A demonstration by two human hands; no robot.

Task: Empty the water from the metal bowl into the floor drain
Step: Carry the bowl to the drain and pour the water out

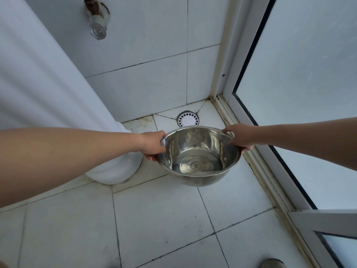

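metal bowl [201, 157] just right of the frame's centre, carried by its rim between two hands and seemingly clear of the floor [164, 219]. shallow water [199, 166] pooled in its bottom, faintly ringed with ripples, bright reflections up the inner wall. left hand [153, 145] clamped on the rim's left side, thumb lying on top, fingers curled down under the outer wall. right hand [241, 138] gripping the rim's right side the same way, thumb stretched along the edge, fingertips showing below it. both forearms bare, reaching in from the left and right edges of the frame. floor drain [188, 119] just above the bowl in the picture, a round white slotted cover set in the tiled corner, its near edge hidden behind the bowl's far rim. rim close to level, not yet tipped toward it. white ribbed column [48, 84] slanting down from the upper left to a rounded base beside the left hand. pale wall tiles [144, 64] behind, with a rust-stained pipe stub [97, 20] near the top left. frosted glass door [309, 74] in a white frame filling the right side, its stained track [257, 171] running along the floor past the right hand. dark rounded shape [272, 264] at the bottom edge, lower right, too cropped to identify. grimy grout lines across the floor tiles.
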